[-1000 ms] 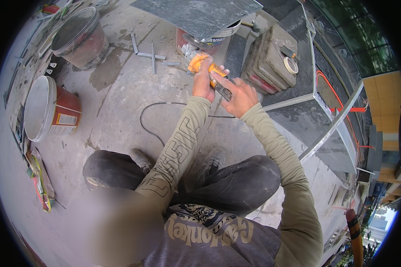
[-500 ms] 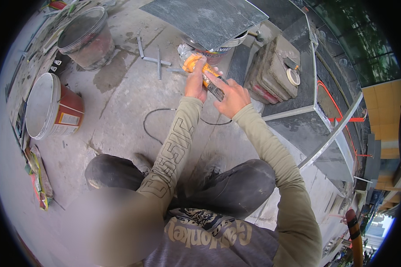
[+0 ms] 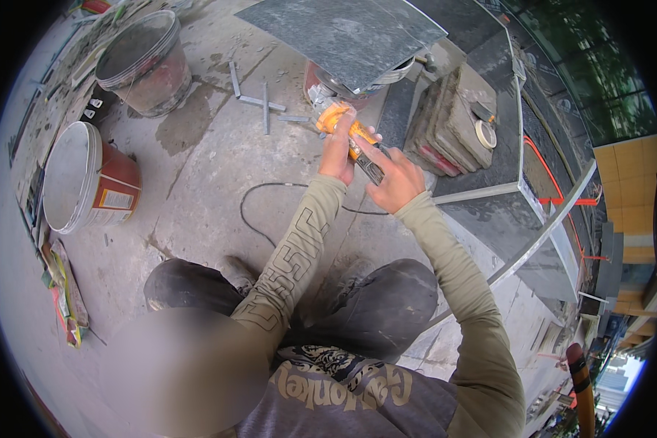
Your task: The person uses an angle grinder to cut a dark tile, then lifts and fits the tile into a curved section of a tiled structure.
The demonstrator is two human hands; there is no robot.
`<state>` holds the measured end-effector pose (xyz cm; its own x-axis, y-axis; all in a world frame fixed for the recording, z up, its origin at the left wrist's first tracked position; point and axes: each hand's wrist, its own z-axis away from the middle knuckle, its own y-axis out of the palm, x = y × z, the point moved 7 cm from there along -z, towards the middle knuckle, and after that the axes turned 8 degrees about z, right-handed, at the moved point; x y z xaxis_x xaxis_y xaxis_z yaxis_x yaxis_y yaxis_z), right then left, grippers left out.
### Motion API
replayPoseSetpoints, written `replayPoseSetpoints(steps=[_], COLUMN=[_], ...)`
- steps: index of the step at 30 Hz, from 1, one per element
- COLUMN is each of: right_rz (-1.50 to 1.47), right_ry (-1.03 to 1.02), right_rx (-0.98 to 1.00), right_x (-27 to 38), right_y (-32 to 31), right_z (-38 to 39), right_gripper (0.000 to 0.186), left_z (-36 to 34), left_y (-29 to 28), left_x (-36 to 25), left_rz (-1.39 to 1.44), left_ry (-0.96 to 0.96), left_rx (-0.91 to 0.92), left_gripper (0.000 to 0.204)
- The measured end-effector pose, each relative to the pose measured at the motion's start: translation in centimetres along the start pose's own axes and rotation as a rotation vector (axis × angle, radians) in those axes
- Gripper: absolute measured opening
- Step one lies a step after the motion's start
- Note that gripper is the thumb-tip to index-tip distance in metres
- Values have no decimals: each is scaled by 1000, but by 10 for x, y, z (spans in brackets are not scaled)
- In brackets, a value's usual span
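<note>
An orange angle grinder [image 3: 336, 119] is held out in front of me, its head close to the near corner of a dark grey stone slab [image 3: 350, 40]. My left hand [image 3: 337, 153] is closed around the grinder behind its head. Farther back, my right hand [image 3: 398, 179] grips the dark rear of the body, with a finger stretched along it. The slab lies across a bucket [image 3: 383, 79], which shows partly beneath it. A black cable [image 3: 259, 191] curves over the floor below the grinder. The grinder's disc cannot be made out clearly.
Two used buckets, one greyish [image 3: 146, 66] and one red and white [image 3: 95, 175], stand at the left. Grey metal strips [image 3: 265, 106] lie on the floor. To the right are stacked blocks [image 3: 456, 120] with a tape roll [image 3: 485, 133] on top, and a long pale strip [image 3: 544, 226].
Both hands and the grinder have shifted a little to the right and nearer to me. The view has also shifted slightly. The grip looks the same.
</note>
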<state>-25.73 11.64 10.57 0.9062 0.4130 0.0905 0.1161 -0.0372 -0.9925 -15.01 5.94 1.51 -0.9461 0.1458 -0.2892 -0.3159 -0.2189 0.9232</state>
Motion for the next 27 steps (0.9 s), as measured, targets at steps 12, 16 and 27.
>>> replayPoseSetpoints(steps=[12,16,27], right_rz=[-13,-8,-4], right_ry=[5,9,3], right_rx=[33,22,68], right_x=[25,32,53], right_y=[14,20,27], right_z=[-48,-64,-115], right_gripper=[92,94,94], left_z=[-35,-45,-72], left_y=[-18,-23,-25], left_x=[-45,-59,-104], left_rz=[-67,-73,-52], left_ry=[3,-6,3], left_rx=[112,98,79], left_gripper=[35,32,22])
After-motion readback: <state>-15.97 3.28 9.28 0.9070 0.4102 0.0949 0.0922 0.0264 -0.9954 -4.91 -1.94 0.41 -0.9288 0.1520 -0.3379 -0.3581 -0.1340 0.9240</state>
